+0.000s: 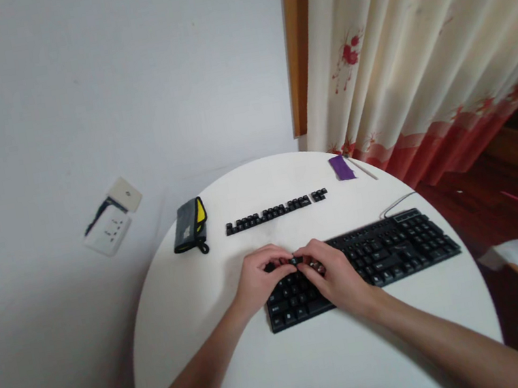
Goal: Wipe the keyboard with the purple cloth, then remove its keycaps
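Over the left part of a black computer keyboard, my left hand and my right hand meet fingertip to fingertip. A small black keycap is pinched between them, both hands closed on it. My hands cover part of the upper left keys. Beyond the keyboard, loose black keycaps lie in a long row with small gaps.
A dark pouch with a yellow patch lies at the table's left. A purple cloth and a thin stick lie at the back right. The keyboard's cable runs off the right edge of the round white table.
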`<state>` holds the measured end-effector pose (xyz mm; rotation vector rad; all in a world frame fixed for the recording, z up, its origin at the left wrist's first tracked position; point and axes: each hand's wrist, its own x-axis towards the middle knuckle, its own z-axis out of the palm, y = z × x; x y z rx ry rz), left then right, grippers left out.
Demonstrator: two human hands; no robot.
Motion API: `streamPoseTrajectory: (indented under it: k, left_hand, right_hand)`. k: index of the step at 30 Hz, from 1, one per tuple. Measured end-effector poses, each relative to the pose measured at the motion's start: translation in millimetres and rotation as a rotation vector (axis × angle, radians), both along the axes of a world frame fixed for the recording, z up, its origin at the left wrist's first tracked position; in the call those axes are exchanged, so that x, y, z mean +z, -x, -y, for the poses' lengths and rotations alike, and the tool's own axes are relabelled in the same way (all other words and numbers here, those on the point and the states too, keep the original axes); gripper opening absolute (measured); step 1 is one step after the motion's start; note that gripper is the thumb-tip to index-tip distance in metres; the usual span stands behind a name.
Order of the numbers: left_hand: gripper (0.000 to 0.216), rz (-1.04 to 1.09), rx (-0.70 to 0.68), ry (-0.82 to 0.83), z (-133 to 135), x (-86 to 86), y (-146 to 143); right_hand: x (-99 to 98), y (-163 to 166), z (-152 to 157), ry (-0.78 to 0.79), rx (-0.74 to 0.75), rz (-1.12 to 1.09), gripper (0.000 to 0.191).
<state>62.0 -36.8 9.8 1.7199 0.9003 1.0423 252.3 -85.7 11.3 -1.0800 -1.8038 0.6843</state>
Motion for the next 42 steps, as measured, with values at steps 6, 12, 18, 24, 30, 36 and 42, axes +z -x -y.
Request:
streamPoseTrajectory:
  k: [6,12,18,24,30,36,42]
  left_hand:
    - [0.011,-0.032,0.023,-0.003,1,0.5,-1]
    - [0.012,-0.060,0.027,-0.020,1,2.0,-1]
    - [0.036,0.042,0.100,-0.005,-3,-0.4,3]
    - [0.045,0.049,0.074,0.038,-4,-2.5,4]
    - [0.054,0.068,0.076,0.061,-4,-1.2,5]
    - [0.056,0.080,0.059,0.063,-5,-3.5,6]
    - [0.055,0.087,0.055,0.065,-5,-5.4,7]
  right_hand:
    - [-1.0,1,-1,0.002,-0.011,-0.005,0.020]
    - [5.8,4,0,0.045,-0.093,0.014,0.008]
    - [17.1,-45,-46,0.057,-0.303,0.164,0.008]
    - [6.4,-110,-115,0.330,-0.569,0.469,0.014]
    - [-14.7,-121,-138,0.395,-0.587,0.523,0.016]
    - [-23.0,-127,-146,0.420,-0.615,0.552,0.021]
    - [-25.9,-129,-152,0.446,-0.646,0.575,0.017]
